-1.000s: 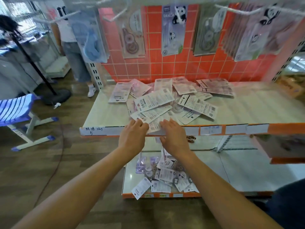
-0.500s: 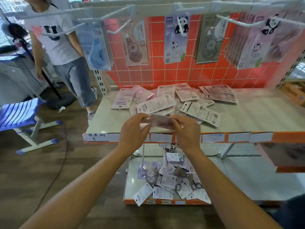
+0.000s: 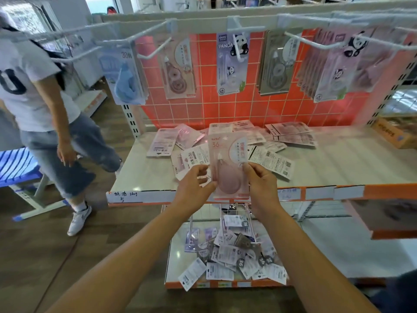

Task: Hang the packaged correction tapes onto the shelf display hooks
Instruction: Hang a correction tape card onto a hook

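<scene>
Both hands hold one pink correction tape pack upright above the shelf's front edge.

Left hand (image 3: 191, 188) pinches the left edge of the pink correction tape pack (image 3: 228, 163), fingers curled; right hand (image 3: 261, 188) pinches its right edge likewise. Pack face toward camera, "36" printed top left. Below the hands, a lower shelf (image 3: 338, 249) carries a heap of packs (image 3: 237, 254), mostly backs up. Behind the held pack, the upper shelf (image 3: 338, 159) bears a loose pile of packs (image 3: 273, 160), scattered flat. Above, white display hooks (image 3: 155, 50) jut from a red grid panel (image 3: 225, 107); hung on them are a blue pack (image 3: 126, 77), a pink pack (image 3: 178, 71), a panda pack (image 3: 232, 64) and thicker rows to the right. At left, a bystander (image 3: 33, 98) stands on the wood floor (image 3: 33, 256) beside a blue stool (image 3: 15, 166).
</scene>
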{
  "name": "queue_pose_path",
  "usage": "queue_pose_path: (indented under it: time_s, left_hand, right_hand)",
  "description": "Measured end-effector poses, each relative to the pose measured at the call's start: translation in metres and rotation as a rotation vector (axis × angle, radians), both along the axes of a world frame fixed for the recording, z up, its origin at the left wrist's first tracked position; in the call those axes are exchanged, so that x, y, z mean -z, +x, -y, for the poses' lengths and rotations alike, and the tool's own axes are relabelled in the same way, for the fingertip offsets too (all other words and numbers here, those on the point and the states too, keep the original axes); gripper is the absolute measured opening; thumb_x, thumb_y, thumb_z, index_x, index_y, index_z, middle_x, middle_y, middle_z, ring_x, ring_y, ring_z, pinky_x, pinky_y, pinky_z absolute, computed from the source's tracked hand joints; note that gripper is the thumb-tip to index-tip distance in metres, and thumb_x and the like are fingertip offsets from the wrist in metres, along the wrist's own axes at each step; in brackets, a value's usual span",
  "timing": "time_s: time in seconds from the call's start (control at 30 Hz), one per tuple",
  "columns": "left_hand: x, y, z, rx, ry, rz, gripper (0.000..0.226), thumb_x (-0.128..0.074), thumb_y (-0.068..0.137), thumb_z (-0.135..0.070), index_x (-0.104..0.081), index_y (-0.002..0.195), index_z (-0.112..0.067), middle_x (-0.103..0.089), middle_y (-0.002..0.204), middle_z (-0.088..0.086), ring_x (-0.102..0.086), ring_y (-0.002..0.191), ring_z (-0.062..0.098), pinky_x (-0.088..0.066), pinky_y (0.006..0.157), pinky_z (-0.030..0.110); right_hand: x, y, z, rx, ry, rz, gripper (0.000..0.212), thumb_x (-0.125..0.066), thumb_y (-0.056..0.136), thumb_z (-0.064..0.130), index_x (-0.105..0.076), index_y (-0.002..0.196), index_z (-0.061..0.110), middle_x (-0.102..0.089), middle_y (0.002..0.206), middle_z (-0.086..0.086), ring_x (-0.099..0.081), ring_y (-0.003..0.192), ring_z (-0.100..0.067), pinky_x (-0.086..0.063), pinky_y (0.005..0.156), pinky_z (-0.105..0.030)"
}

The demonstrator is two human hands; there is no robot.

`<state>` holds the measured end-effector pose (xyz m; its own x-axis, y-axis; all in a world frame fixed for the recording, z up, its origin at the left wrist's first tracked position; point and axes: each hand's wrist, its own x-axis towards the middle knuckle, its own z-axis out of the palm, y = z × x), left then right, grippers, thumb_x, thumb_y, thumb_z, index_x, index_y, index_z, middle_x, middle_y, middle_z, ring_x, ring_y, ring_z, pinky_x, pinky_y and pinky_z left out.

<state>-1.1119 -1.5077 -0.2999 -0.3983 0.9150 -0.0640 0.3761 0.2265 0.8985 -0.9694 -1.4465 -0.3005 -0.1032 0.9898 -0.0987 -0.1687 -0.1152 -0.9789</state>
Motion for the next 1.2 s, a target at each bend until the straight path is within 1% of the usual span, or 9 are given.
queue_pose_path:
  time_s: [0.13,0.2,0.37,0.43,0.53,0.67,0.8,0.97,1.2]
  left_hand:
    - [-0.004,0.002,0.001,0.062,0.002,0.032,0.020,-0.066,0.089,-0.020,-0.059,0.106,-0.029,-0.067,0.103,-0.009,-0.064,0.100,0.011,-0.051,0.094,0.031]
    - [-0.009,0.004,0.002,0.101,0.008,0.079,0.018,-0.065,0.090,-0.017,-0.060,0.098,-0.033,-0.069,0.099,-0.007,-0.066,0.096,0.012,-0.052,0.093,0.033]
    - [-0.027,0.005,-0.001,0.079,0.084,0.154,0.019,-0.061,0.092,-0.009,-0.060,0.100,-0.026,-0.070,0.101,0.002,-0.067,0.094,0.025,-0.056,0.086,0.038]
    - [-0.036,0.004,-0.002,0.079,0.113,0.212,0.020,-0.058,0.093,-0.006,-0.060,0.100,-0.025,-0.069,0.104,0.004,-0.067,0.097,0.023,-0.057,0.085,0.034]
    - [-0.049,0.004,0.001,0.048,0.163,0.331,0.021,-0.052,0.096,-0.002,-0.061,0.100,-0.020,-0.071,0.103,0.005,-0.069,0.096,0.020,-0.057,0.081,0.031]
    - [-0.062,0.005,0.007,-0.016,0.250,0.480,0.020,-0.047,0.098,-0.003,-0.062,0.103,-0.016,-0.074,0.094,0.002,-0.071,0.087,0.017,-0.058,0.073,0.027]
    - [-0.068,0.002,0.015,-0.089,0.344,0.552,0.018,-0.048,0.098,-0.004,-0.062,0.104,-0.014,-0.074,0.096,0.006,-0.072,0.087,0.018,-0.058,0.068,0.026]
    - [-0.077,-0.004,0.025,-0.184,0.469,0.556,0.018,-0.048,0.096,-0.004,-0.063,0.103,-0.013,-0.074,0.095,0.008,-0.072,0.086,0.019,-0.058,0.068,0.025]
    - [-0.089,-0.027,0.037,-0.230,0.554,0.450,0.021,-0.048,0.096,-0.004,-0.064,0.101,-0.016,-0.075,0.091,0.003,-0.072,0.085,0.017,-0.056,0.067,0.022]
  right_hand:
    - [-0.005,0.001,-0.002,-0.005,-0.002,-0.027,0.018,-0.056,0.095,0.018,-0.066,0.079,0.016,-0.062,0.085,-0.007,-0.054,0.084,-0.019,-0.047,0.078,-0.038]
    - [-0.012,0.000,-0.004,-0.004,-0.005,-0.050,0.019,-0.055,0.096,0.019,-0.065,0.081,0.014,-0.062,0.085,-0.007,-0.055,0.085,-0.021,-0.048,0.079,-0.041]
    - [-0.036,-0.005,-0.007,-0.013,-0.017,-0.090,0.019,-0.056,0.095,0.020,-0.067,0.081,0.017,-0.067,0.094,-0.011,-0.060,0.092,-0.027,-0.049,0.094,-0.053]
    - [-0.047,-0.005,-0.007,-0.021,0.010,-0.111,0.019,-0.055,0.096,0.019,-0.067,0.081,0.017,-0.068,0.093,-0.010,-0.062,0.093,-0.028,-0.051,0.092,-0.050]
    - [-0.064,-0.007,-0.002,-0.067,0.039,-0.187,0.019,-0.053,0.096,0.015,-0.065,0.081,0.015,-0.070,0.083,-0.004,-0.066,0.080,-0.022,-0.057,0.074,-0.039]
    - [-0.080,-0.011,0.006,-0.145,0.132,-0.211,0.020,-0.050,0.097,0.012,-0.068,0.089,0.014,-0.071,0.094,-0.009,-0.067,0.090,-0.029,-0.056,0.083,-0.046]
    - [-0.088,-0.014,0.011,-0.235,0.256,-0.181,0.018,-0.052,0.096,0.010,-0.069,0.097,0.013,-0.073,0.096,-0.005,-0.069,0.090,-0.020,-0.057,0.074,-0.030]
    - [-0.086,-0.022,0.016,-0.315,0.331,-0.083,0.018,-0.054,0.095,0.007,-0.069,0.092,0.015,-0.074,0.087,-0.001,-0.069,0.084,-0.016,-0.056,0.075,-0.026]
    - [-0.097,-0.052,0.026,-0.311,0.410,-0.070,0.019,-0.056,0.093,0.007,-0.070,0.091,0.020,-0.074,0.089,0.000,-0.070,0.086,-0.014,-0.056,0.076,-0.024]
